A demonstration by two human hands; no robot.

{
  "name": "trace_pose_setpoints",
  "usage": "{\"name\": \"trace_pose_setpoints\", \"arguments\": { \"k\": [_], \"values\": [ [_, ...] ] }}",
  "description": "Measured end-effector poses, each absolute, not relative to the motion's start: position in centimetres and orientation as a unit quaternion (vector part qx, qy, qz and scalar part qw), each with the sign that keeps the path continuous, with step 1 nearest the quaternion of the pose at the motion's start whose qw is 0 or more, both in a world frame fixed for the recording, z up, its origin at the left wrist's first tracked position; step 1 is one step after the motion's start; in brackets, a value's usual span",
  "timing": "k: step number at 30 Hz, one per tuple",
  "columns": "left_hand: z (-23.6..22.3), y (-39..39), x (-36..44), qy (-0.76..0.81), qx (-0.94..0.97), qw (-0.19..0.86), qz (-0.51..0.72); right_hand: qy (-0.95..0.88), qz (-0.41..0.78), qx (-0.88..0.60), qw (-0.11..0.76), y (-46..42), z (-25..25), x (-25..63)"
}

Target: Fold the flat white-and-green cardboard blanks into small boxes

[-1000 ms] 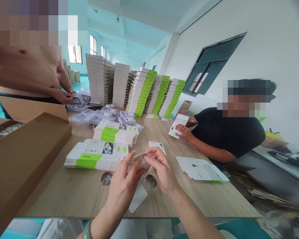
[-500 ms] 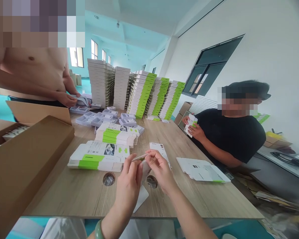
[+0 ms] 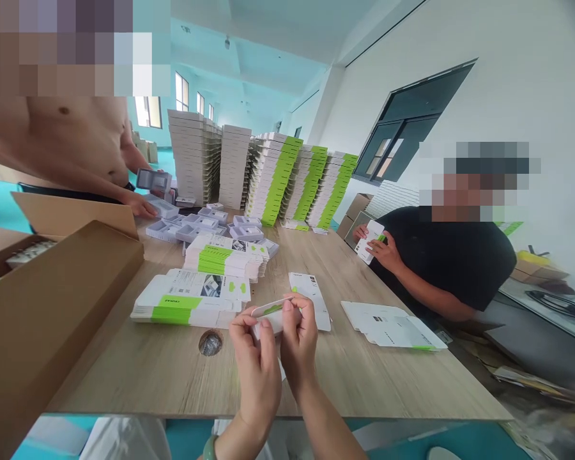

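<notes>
Between my two hands is a small white and green carton (image 3: 271, 324), its end flap standing up toward me. My left hand (image 3: 256, 361) grips its left side, thumb against the front. On the right side, my right hand (image 3: 298, 338) pinches the flap edge with thumb and fingers. Much of the carton's lower part is hidden behind my hands. Just left of them lies a stack of flat printed cartons (image 3: 186, 300), with a second stack of flat cartons (image 3: 225, 255) behind it. A flat carton (image 3: 309, 297) lies beyond my right hand.
Another flat carton (image 3: 393, 326) lies at right on the wooden table (image 3: 138, 377). White trays (image 3: 196, 223) and tall box stacks (image 3: 273, 179) stand farther back. An open cardboard box (image 3: 67, 306) is at left. A co-worker (image 3: 441, 255) holds a carton; another person (image 3: 86, 147) handles trays.
My hands have drawn closer together around the carton, and more of its flap and front shows. The person at left has lifted a grey tray and reached down to another.
</notes>
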State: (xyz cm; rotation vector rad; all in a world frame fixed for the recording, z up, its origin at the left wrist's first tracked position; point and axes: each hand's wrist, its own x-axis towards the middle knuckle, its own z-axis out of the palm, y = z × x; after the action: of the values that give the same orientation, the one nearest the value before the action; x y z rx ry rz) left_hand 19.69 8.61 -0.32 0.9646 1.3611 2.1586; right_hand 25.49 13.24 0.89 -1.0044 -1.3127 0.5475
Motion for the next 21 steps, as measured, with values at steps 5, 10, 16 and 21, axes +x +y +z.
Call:
{"name": "trace_pose_setpoints", "arguments": {
  "k": [5,10,16,21],
  "values": [
    [-0.1,8.9,19.7,0.496,0.301,0.24,0.779,-0.553,0.271,-0.461,0.639,13.2,0.6,25.2],
    [0.1,9.0,19.7,0.498,0.288,0.259,0.776,-0.524,0.338,-0.485,0.614,12.8,0.5,24.9],
    [0.5,8.9,19.7,0.493,0.29,0.269,0.775,-0.481,0.395,-0.519,0.586,13.1,1.4,25.4],
    [0.7,9.1,19.4,0.489,0.288,0.273,0.777,-0.474,0.388,-0.529,0.587,13.3,1.4,25.2]
  ]
}}
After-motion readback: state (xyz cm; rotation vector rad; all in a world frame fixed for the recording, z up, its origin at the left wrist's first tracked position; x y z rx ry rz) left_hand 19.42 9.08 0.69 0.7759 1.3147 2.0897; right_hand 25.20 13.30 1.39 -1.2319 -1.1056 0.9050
